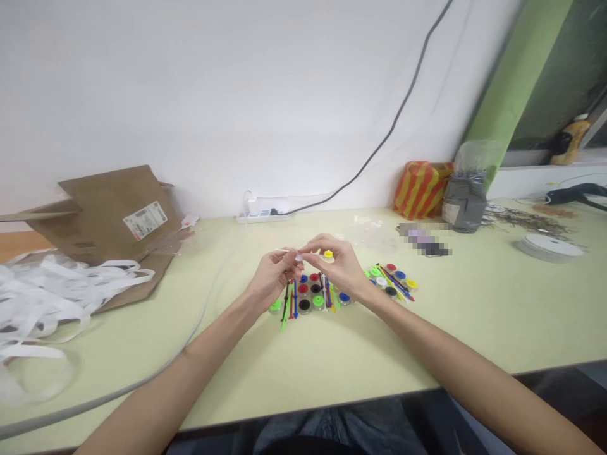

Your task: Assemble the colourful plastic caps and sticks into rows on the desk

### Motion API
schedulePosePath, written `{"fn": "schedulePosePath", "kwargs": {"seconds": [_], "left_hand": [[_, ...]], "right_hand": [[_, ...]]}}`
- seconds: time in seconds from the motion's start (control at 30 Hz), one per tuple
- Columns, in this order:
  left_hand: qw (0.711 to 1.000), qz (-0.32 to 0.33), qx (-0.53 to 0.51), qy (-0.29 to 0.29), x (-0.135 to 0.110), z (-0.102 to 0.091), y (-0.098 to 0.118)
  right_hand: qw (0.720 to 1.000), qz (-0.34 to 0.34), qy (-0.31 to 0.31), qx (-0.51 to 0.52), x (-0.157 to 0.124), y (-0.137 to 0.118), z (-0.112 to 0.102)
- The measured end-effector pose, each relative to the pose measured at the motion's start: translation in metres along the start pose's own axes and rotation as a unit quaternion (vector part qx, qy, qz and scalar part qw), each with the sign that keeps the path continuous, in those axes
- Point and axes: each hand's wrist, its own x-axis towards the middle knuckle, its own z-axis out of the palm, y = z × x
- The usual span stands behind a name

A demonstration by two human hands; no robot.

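My left hand [272, 276] and my right hand [337, 264] meet above the middle of the table, fingertips pinched together on a small white plastic piece [298, 257]. Its exact shape is partly hidden by the fingers. Below and around them lie small round clear pieces with coloured tops, among them a black-topped one [304, 305] and a green-topped one [318, 301]. Thin coloured plastic arrows lie between these, such as a blue arrow [295, 299]. A yellow-topped piece [328, 254] shows just behind my right hand. More round pieces and arrows [396, 281] lie to the right.
At left, a cardboard box [114, 215] stands behind a heap of white ribbon [42, 297]. A grey cable [142, 381] crosses the table. By the wall are a power strip [263, 217], a striped bag [417, 189] and a grey bag [465, 202]. A white spool [550, 247] lies far right.
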Motion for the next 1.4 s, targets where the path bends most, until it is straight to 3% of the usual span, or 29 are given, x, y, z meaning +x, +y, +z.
{"fn": "schedulePosePath", "kwargs": {"seconds": [0.13, 0.27, 0.43, 0.67, 0.9, 1.07, 1.2, 1.4], "left_hand": [[1.000, -0.003, -0.007, 0.008, 0.000, -0.001, 0.001], [0.999, -0.035, 0.006, -0.035, -0.002, -0.003, 0.004], [0.998, -0.025, 0.004, -0.054, -0.004, -0.002, 0.011], [0.994, -0.057, 0.003, -0.094, -0.008, 0.003, 0.021], [0.993, -0.058, 0.001, -0.102, -0.007, 0.003, 0.017], [0.991, -0.054, 0.001, -0.123, -0.008, 0.005, 0.011], [0.996, -0.011, 0.026, -0.087, -0.006, 0.003, 0.009], [0.984, 0.049, 0.168, -0.022, -0.002, -0.002, 0.008]], "right_hand": [[0.997, -0.047, -0.029, -0.057, -0.001, 0.001, -0.001], [0.991, -0.097, -0.029, -0.091, -0.004, 0.004, 0.004], [0.975, -0.164, -0.036, -0.145, -0.008, 0.003, 0.005], [0.958, -0.194, -0.017, -0.209, -0.007, -0.003, 0.005], [0.958, -0.163, -0.021, -0.234, -0.007, 0.002, 0.006], [0.957, -0.153, 0.015, -0.247, -0.008, 0.011, 0.004], [0.961, -0.131, 0.007, -0.244, -0.007, 0.011, 0.002], [0.975, -0.059, -0.059, -0.208, -0.003, 0.016, -0.001]]}}
